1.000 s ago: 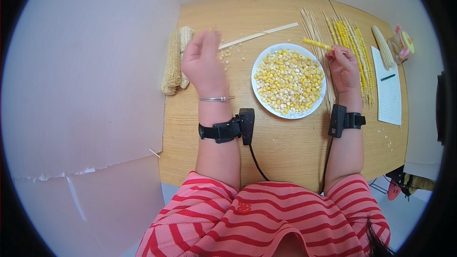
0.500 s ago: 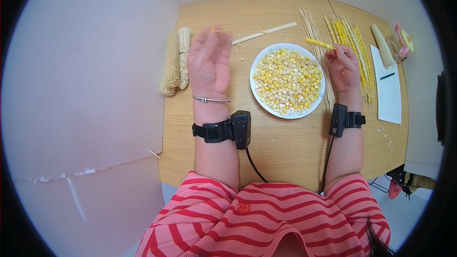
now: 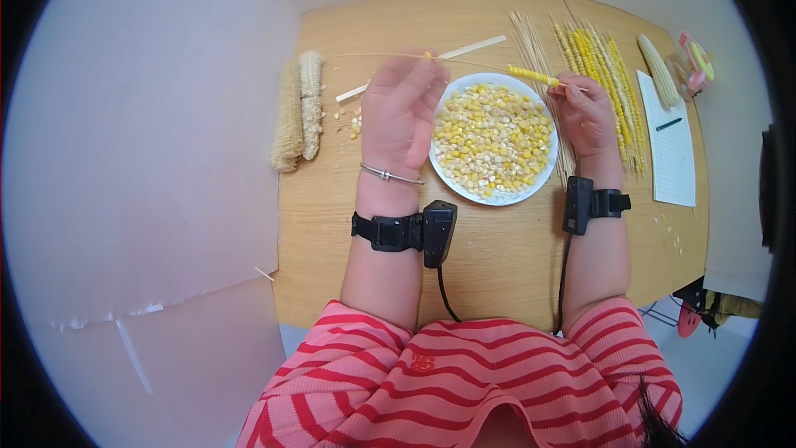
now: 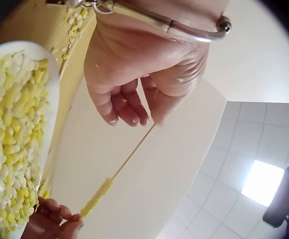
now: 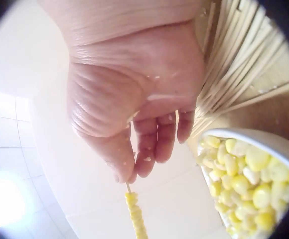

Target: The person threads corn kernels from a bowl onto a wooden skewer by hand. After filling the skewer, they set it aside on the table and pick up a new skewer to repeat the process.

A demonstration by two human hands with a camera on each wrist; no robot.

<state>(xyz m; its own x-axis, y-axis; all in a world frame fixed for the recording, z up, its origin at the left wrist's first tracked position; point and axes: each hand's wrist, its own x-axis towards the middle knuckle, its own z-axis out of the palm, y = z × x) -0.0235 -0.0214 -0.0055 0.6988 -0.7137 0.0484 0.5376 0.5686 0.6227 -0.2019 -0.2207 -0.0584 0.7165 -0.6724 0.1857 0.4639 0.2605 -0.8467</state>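
Observation:
My right hand (image 3: pixel 587 116) pinches the end of a thin bamboo skewer (image 4: pixel 133 153) between thumb and finger. Close to that grip, a row of yellow corn kernels (image 3: pixel 532 75) is threaded on the stick. Farther along, my left hand (image 3: pixel 402 104) pinches a single corn kernel (image 3: pixel 427 56) on the skewer, and the bare stick runs on past it to the left. In the left wrist view the thumb and fingertip meet around the stick. Below and between the hands stands a white plate (image 3: pixel 550 162) heaped with loose kernels.
Bare skewers (image 3: pixel 531 46) lie right of the plate, beside several filled corn skewers (image 3: pixel 599 66). Stripped cobs (image 3: pixel 288 116) are at the left. A notepad (image 3: pixel 673 162) with a pen, a pale cob (image 3: pixel 657 70) and a pink-handled jar (image 3: pixel 695 62) stand far right. A flat wooden strip (image 3: pixel 473 47) lies behind.
The left hand has moved right along the skewer with the kernel, from near the stick's left end toward the threaded row. The right hand keeps its grip on the other end.

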